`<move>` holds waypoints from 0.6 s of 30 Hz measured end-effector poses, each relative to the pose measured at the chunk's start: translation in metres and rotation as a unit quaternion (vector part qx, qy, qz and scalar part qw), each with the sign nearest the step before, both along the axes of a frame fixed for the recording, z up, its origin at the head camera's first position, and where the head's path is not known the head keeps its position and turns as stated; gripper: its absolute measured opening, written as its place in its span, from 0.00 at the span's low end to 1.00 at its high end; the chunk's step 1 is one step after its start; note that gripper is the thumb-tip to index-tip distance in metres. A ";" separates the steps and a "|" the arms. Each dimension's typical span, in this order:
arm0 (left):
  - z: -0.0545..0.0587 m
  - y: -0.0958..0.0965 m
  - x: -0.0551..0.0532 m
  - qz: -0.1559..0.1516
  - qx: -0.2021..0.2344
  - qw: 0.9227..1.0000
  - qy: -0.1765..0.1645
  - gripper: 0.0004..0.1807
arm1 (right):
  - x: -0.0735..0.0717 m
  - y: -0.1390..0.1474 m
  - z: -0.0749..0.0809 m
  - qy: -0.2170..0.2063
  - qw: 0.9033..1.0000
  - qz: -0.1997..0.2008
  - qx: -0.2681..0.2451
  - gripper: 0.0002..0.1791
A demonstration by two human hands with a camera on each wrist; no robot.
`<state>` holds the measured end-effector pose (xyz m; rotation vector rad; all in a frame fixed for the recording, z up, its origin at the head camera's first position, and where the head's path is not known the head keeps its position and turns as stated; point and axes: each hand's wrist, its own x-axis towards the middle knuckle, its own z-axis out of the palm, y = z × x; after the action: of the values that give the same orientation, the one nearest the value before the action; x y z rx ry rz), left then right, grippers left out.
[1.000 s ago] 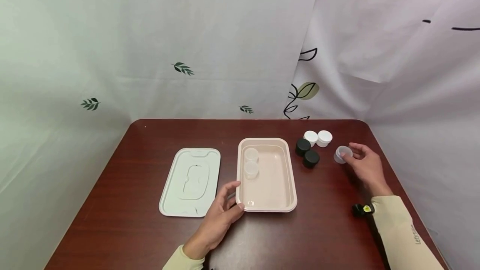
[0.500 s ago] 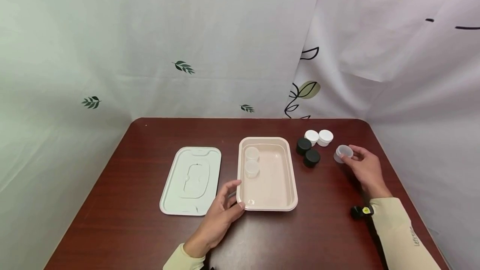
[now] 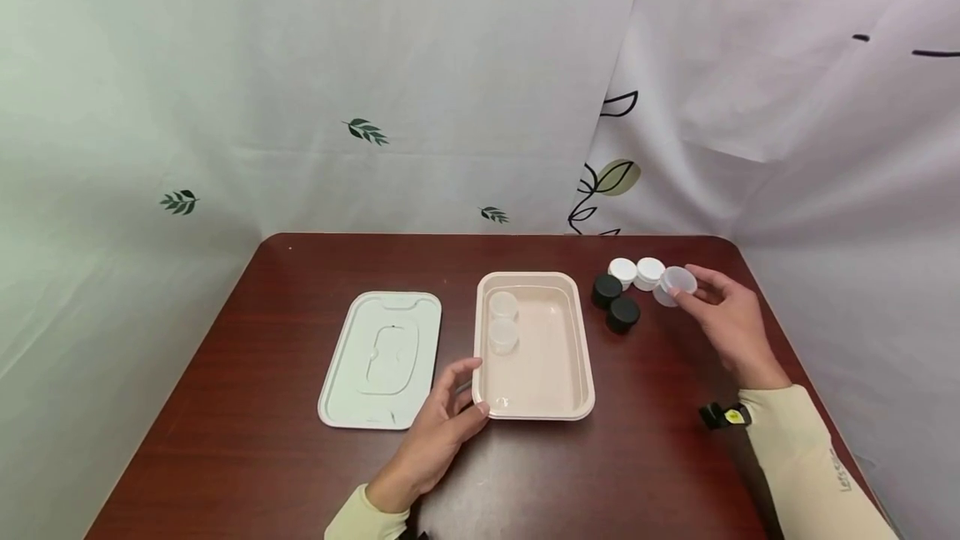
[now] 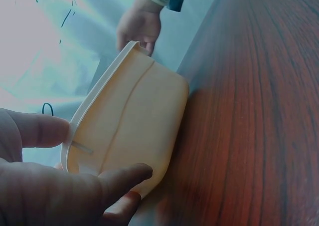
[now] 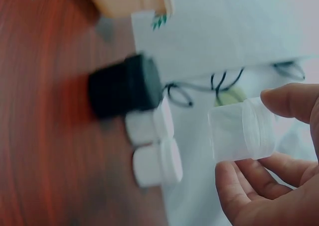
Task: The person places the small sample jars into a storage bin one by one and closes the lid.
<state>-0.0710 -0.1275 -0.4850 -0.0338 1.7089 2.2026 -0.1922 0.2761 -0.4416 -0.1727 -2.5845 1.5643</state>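
My right hand [image 3: 727, 323] pinches a clear screw-top jar [image 5: 239, 128] between thumb and fingers, raised off the table. Just left of it, in the head view, stand two white jars [image 3: 649, 273] and two black jars [image 3: 623, 315]. My left hand [image 3: 438, 440] holds the near left corner of a beige plastic box [image 3: 555, 357]. In the left wrist view, its fingers rest against the rim and side wall of this box [image 4: 144, 106]. Two clear jars [image 3: 503, 336] stand inside, one behind the other, along the left wall.
A white rectangular lid [image 3: 382, 361] lies flat on the dark red-brown table [image 3: 247, 440], left of the box. A pale printed curtain [image 3: 420, 107] hangs behind the table and along both sides.
My right hand has lifted the clear jar from the table and brought it slightly left and back, toward the white jars. The left hand stays at the box corner.
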 end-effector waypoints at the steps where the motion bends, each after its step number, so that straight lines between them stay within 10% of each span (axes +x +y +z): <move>1: 0.000 0.000 0.000 0.000 0.000 1.000 0.000 0.37 | 0.000 -0.004 0.003 0.004 1.000 0.009 -0.002 0.37; 18: 0.000 0.002 0.000 0.003 -0.013 1.000 0.013 0.38 | 0.014 -0.075 0.038 0.014 0.989 0.142 -0.046 0.32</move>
<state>-0.0712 -0.1259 -0.4854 -0.0178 1.7544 2.1936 -0.1777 0.2008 -0.4033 0.2183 -2.6071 1.7629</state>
